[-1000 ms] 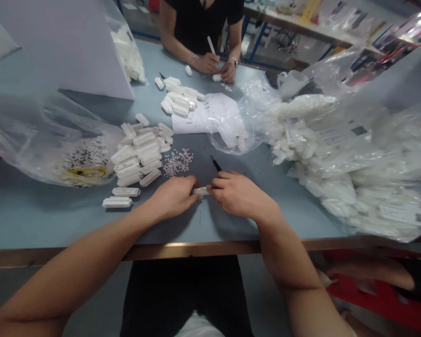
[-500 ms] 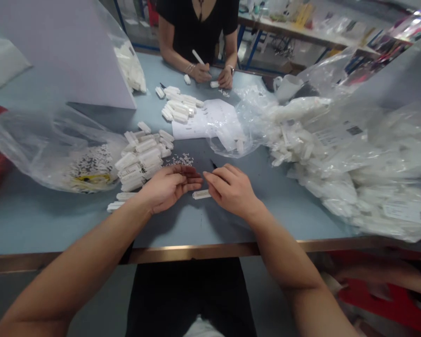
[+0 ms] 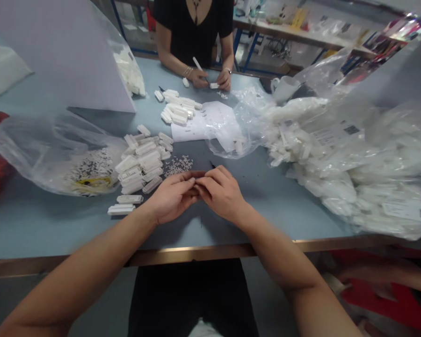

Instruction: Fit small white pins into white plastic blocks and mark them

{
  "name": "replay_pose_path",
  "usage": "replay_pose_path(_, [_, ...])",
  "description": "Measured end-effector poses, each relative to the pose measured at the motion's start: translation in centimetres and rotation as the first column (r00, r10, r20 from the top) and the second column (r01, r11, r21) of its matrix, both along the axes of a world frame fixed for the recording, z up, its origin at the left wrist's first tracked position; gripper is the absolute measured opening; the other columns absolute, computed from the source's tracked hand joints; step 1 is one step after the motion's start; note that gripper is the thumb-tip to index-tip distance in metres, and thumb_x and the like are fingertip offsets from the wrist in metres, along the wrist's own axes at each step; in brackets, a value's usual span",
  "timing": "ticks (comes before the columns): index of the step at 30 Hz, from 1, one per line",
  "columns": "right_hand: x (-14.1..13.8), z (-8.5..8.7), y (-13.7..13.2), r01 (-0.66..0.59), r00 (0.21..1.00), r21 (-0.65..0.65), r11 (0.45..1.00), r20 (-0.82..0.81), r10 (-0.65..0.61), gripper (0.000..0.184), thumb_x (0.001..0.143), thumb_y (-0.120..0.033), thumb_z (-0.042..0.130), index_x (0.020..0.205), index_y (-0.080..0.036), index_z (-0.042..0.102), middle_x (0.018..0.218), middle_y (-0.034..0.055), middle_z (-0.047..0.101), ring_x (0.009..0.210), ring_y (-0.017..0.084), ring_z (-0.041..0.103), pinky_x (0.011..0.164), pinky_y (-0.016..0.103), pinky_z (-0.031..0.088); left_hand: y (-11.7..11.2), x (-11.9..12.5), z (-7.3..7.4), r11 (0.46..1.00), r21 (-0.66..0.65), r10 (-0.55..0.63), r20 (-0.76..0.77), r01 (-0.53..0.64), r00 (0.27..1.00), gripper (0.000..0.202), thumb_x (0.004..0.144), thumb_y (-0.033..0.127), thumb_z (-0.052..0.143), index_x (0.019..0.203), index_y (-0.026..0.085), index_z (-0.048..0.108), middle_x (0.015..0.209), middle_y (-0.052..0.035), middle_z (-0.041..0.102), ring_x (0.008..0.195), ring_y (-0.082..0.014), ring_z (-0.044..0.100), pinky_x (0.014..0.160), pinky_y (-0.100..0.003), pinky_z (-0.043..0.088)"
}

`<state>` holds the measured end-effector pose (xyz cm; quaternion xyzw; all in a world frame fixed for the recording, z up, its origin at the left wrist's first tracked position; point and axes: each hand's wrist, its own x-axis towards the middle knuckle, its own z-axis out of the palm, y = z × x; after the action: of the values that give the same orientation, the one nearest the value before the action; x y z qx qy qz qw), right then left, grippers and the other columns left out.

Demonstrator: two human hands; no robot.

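Note:
Above the near middle of the table my left hand (image 3: 173,196) and my right hand (image 3: 222,192) meet at the fingertips. Both are closed, thumbs and fingers pressed together; whatever is between them is hidden. Just left of my left hand lies a pile of white oblong plastic pieces (image 3: 149,157), some with dark markings. Beyond its fingers are scattered tiny white bits (image 3: 178,164). The tip of a thin dark tool (image 3: 212,164) shows behind my right hand.
A clear bag (image 3: 91,168) of small black-and-white bits stands left. Large bags of white parts (image 3: 354,178) crowd the right. Across the table, a person (image 3: 196,47) holds a white pen-like tool over a white piece. A printed sheet (image 3: 189,132) lies between us.
My hands have come together, and my left fingers have curled in. The white strip that lay on the table under my right hand is out of sight.

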<state>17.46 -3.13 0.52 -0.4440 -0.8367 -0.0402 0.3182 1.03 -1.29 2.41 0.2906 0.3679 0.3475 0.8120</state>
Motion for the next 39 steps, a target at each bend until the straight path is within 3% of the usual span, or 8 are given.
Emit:
replay_pose_path(5, [0.0,0.0,0.1,-0.021,1.0,0.023,1.0,0.0,0.021,0.02,0.095,-0.022,0.05,0.083,-0.017,0.066,0.083,0.0072,0.063,0.081,0.018,0.05,0.078,0.032,0.044,0.0,0.0,0.3,0.998,-0.069,0.007,-0.017,-0.009,1.0,0.028,0.084,0.008,0.052,0.108,0.011,0.066,0.084,-0.0076,0.069,0.079,-0.0138,0.066,0.076,-0.026,0.054])
replay_pose_path(12, [0.5,0.1,0.1,-0.055,0.998,0.028,0.998,0.043,0.054,0.019,0.095,-0.019,0.048,0.094,-0.018,0.067,0.086,0.006,0.064,0.083,0.018,0.051,0.079,0.034,0.044,0.1,0.0,0.8,0.996,-0.077,0.052,-0.031,-0.054,0.998,0.03,0.084,0.004,0.049,0.11,0.009,0.062,0.081,-0.0081,0.069,0.076,-0.0131,0.068,0.072,-0.023,0.056])
replay_pose_path(21, [0.1,0.2,0.0,-0.084,0.996,0.05,0.995,0.041,0.082,0.015,0.093,-0.017,0.051,0.086,-0.018,0.064,0.084,0.0059,0.062,0.082,0.018,0.051,0.078,0.034,0.045,0.3,-0.1,0.1,0.991,-0.072,0.109,-0.006,-0.109,0.994,0.025,0.084,0.004,0.052,0.105,0.01,0.065,0.082,-0.0077,0.071,0.076,-0.0121,0.068,0.069,-0.02,0.055])
replay_pose_path(25, [0.3,0.3,-0.1,-0.066,0.994,0.01,0.998,-0.091,0.066,0.013,0.092,-0.016,0.051,0.085,-0.019,0.062,0.085,0.0063,0.06,0.083,0.018,0.05,0.077,0.033,0.048,0.4,-0.2,-0.2,0.998,-0.016,0.066,0.002,-0.066,0.998,0.022,0.085,0.007,0.054,0.102,0.01,0.066,0.083,-0.009,0.072,0.079,-0.0141,0.069,0.075,-0.025,0.056])
replay_pose_path(30, [0.8,0.4,-0.1,-0.006,0.985,0.001,1.0,-0.171,0.006,0.014,0.094,-0.016,0.049,0.096,-0.02,0.063,0.09,0.0068,0.057,0.088,0.019,0.051,0.079,0.035,0.049,0.4,-0.5,-0.6,0.981,0.164,-0.096,-0.035,0.1,0.995,0.018,0.087,0.03,0.065,0.087,0.012,0.065,0.08,-0.0072,0.07,0.075,-0.0159,0.067,0.074,-0.03,0.053])
replay_pose_path(39, [1.0,0.6,0.0,-0.086,0.984,0.04,0.995,-0.156,0.091,0.014,0.096,-0.015,0.049,0.097,-0.018,0.062,0.088,0.0071,0.057,0.085,0.017,0.05,0.078,0.033,0.051,0.5,-0.8,-0.9,0.979,0.18,-0.083,-0.07,0.095,0.994,0.024,0.077,0.033,0.076,0.08,0.014,0.063,0.073,-0.001,0.065,0.064,-0.011,0.06,0.063,-0.025,0.045])
